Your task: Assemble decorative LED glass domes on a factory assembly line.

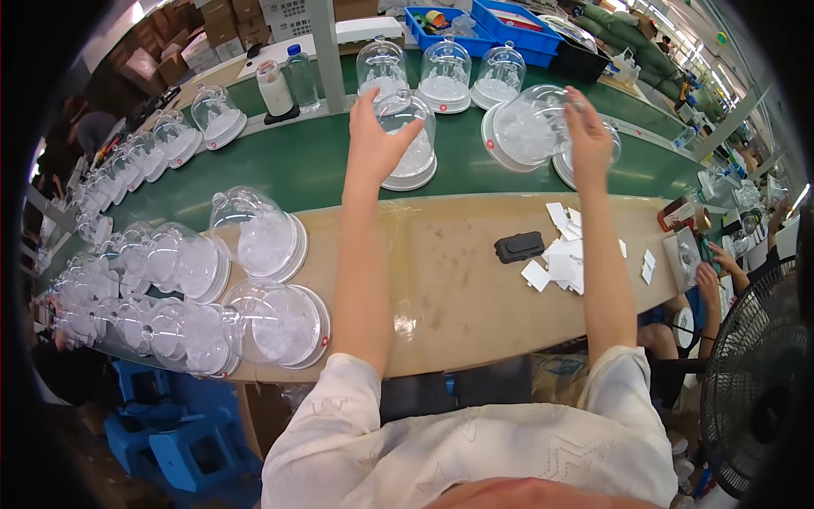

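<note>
Domes: one (pixel 409 140) stands upright on the green belt (pixel 297 170), the left hand (pixel 376 136) cupped around its side. The right hand (pixel 588 136) grips a second dome (pixel 527 129), tilted on its side above the belt. More domes (pixel 263 242) lie on the table (pixel 449 288), left of white cards (pixel 561 259).

We've got a tan workbench (pixel 458 288) with stacked clear domes (pixel 254 280), white paper tags (pixel 564 259) and a black block (pixel 519 247), beside a green conveyor belt (pixel 305 170) carrying more domes.

Clear domes (pixel 407 140) on white bases at twelve o'clock, green belt (pixel 288 170), tan table (pixel 458 280), blue bins (pixel 500 25).
</note>
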The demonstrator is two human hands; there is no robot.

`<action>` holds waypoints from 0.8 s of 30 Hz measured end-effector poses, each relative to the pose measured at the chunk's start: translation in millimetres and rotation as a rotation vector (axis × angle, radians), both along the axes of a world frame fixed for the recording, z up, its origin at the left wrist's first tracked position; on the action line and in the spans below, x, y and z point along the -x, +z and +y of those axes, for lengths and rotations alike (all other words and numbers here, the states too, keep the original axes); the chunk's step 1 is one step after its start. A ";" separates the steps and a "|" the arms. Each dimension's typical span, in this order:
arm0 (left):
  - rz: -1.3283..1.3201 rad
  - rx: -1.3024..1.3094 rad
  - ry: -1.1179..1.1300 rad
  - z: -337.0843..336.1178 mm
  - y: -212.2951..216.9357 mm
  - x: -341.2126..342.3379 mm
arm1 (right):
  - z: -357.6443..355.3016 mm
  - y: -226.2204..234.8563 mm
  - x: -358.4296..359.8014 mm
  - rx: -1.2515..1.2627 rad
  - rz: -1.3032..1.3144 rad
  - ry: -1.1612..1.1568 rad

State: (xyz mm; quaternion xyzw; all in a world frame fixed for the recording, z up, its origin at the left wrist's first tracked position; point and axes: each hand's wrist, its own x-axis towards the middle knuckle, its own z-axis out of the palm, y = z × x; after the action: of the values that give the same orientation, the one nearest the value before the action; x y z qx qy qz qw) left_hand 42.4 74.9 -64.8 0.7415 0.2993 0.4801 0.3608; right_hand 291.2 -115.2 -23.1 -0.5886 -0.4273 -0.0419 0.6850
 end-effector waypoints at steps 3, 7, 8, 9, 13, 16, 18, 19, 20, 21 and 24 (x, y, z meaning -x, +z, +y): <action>0.169 -0.079 0.133 1.0 -24.0 -24.7 | -71.8 38.4 40.6 -0.073 -0.041 0.028; 0.301 -0.038 0.228 6.0 -38.5 -26.0 | -161.8 34.6 85.4 -0.146 -0.054 0.148; 0.187 -0.076 0.196 16.6 -46.4 -26.9 | -184.9 25.2 98.2 -0.150 -0.037 0.134; 0.180 -0.094 0.237 19.2 -44.3 -33.3 | -210.1 18.4 108.6 -0.112 0.002 0.130; -0.314 0.315 0.009 43.4 -33.9 -13.4 | -286.5 -21.4 147.4 -0.075 0.160 0.145; -0.424 0.815 -0.207 23.9 -15.8 7.2 | -322.7 -43.1 175.0 -0.113 0.339 0.080; -0.668 1.209 -0.403 40.5 -29.9 20.8 | -332.1 -48.5 185.1 -0.028 0.350 0.104; -0.651 1.201 -0.509 35.8 -30.6 21.8 | -334.7 -48.8 187.0 -0.006 0.332 0.104; -0.632 1.204 -0.519 34.2 -31.1 16.7 | -337.2 -47.5 189.3 -0.015 0.341 0.087; -0.621 1.182 -0.491 31.7 -31.8 10.9 | -339.4 -45.3 191.6 0.009 0.317 0.081; -0.537 1.063 -0.580 31.3 -27.0 3.6 | -341.5 -39.0 195.8 0.008 0.294 0.079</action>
State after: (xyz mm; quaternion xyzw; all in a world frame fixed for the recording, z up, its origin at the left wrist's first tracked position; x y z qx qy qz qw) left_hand 38.9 106.2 -91.7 0.3675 0.1832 0.3186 0.8544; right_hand 95.4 -456.7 -62.1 -0.5737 -0.3454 0.0734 0.7391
